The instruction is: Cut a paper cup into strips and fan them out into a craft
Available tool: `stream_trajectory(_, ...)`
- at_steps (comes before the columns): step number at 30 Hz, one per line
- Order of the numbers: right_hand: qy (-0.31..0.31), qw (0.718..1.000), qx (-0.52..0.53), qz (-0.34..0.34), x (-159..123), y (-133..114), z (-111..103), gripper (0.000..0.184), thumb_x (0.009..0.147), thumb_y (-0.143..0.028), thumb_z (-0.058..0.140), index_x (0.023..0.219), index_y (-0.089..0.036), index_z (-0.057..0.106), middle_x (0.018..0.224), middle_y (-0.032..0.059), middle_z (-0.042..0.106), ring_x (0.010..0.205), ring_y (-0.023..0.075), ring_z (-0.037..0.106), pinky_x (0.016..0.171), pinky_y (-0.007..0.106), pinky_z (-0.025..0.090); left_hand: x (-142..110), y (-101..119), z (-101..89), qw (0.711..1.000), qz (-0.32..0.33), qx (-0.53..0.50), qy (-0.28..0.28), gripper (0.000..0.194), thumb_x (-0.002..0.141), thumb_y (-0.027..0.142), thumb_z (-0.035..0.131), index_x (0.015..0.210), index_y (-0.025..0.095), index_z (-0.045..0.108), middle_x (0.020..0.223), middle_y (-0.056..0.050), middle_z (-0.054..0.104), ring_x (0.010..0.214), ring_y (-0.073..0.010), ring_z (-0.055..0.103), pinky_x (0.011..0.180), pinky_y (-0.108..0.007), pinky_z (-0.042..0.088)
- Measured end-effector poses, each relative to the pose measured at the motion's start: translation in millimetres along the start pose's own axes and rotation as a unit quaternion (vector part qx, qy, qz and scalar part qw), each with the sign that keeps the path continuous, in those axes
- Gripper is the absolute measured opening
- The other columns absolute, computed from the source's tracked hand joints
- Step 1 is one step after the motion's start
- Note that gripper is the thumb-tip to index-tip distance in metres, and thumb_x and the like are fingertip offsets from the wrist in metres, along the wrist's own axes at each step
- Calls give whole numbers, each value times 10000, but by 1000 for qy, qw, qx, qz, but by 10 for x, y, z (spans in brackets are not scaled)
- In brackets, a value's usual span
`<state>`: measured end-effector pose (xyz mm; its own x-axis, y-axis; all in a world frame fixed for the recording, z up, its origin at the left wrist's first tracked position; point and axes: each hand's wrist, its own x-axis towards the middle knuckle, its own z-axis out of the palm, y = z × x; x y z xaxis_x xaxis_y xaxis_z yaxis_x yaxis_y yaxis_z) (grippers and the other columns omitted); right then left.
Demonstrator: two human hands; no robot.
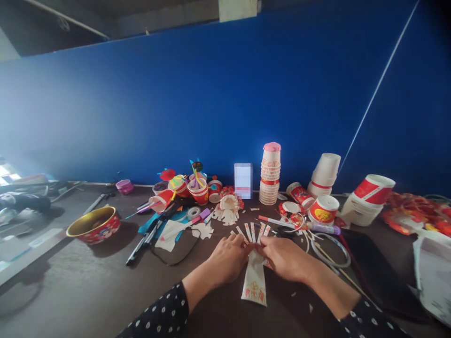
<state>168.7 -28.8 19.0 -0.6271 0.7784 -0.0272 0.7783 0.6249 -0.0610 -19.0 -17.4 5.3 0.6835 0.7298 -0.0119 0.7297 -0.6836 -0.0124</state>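
Between my hands is a paper cup (254, 281), flattened, white with a red and yellow print near its wide end. Its far end is cut into several narrow strips that fan out away from me. My left hand (229, 256) pinches it from the left at the base of the strips. On the other side my right hand (283, 257) has its thumb and fingers closed on the same spot. Both hands partly hide the cup's middle. Just beyond the strips lies a red-tipped white pen (269, 219).
A tall stack of paper cups (270, 178) stands at the back, with more cups (322, 209) to its right. Decorated cups (198, 191), white paper scraps (171, 234) and a black-handled tool (144, 244) lie left. A gold-lined bowl (95, 230) sits farther left; a dark tablet-like slab (378, 267) lies right.
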Motion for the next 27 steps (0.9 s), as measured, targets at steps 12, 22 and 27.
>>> stream_trajectory(12, 35, 988, 149, -15, 7, 128, 136, 238, 818, -221, 459, 984, -188, 627, 874, 59, 606, 746, 163, 574, 646, 230, 401, 28, 71, -54, 999, 29, 20, 30, 245, 844, 203, 335, 942, 140, 551, 907, -98, 552, 849, -230, 493, 703, -353, 437)
stream_trajectory(22, 189, 944, 263, 60, 65, 245, 221, 315, 786, -133, 451, 1034, -166, 643, 882, 72, 658, 790, 184, 604, 725, 273, 444, -17, -18, -38, 997, 15, -10, 82, 194, 784, 299, 486, 842, 161, 610, 911, -95, 548, 903, -249, 481, 751, -378, 441)
stream_trajectory(27, 245, 936, 242, 67, 76, 210, 231, 277, 830, -167, 420, 991, -173, 645, 864, 73, 642, 778, 181, 600, 703, 278, 458, 35, -89, 43, 982, 41, -102, 154, 245, 849, 186, 386, 927, 168, 617, 985, -76, 578, 1007, -197, 492, 881, -334, 415)
